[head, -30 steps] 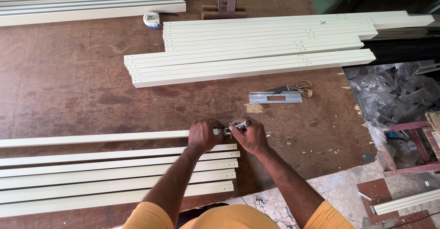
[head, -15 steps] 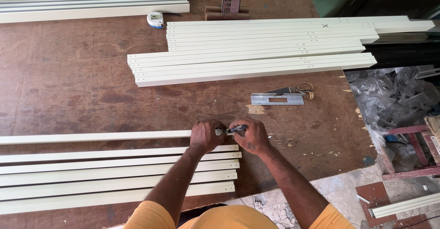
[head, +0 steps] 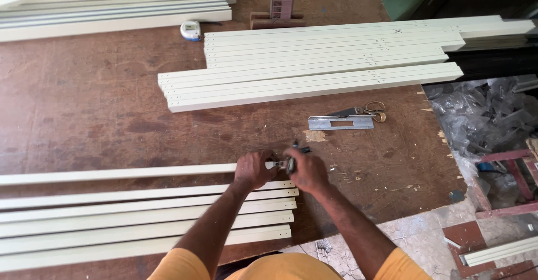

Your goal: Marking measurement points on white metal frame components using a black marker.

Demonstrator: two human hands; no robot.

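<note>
Left hand [head: 255, 169] clamped on the end of the cream strip [head: 117, 174] near the table's [head: 84, 106] front edge, right hand [head: 306, 170] gripping a small dark tool [head: 292, 160] against it; best kept flat, steady, tool square to the end.

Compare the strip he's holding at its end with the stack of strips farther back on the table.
The single strip lies alone, its end gripped by the left hand; the far stack lies untouched, many strips side by side. The far stack's strips show small holes; none show on the single strip. Both are long, cream-coloured, on the brown table.
</note>
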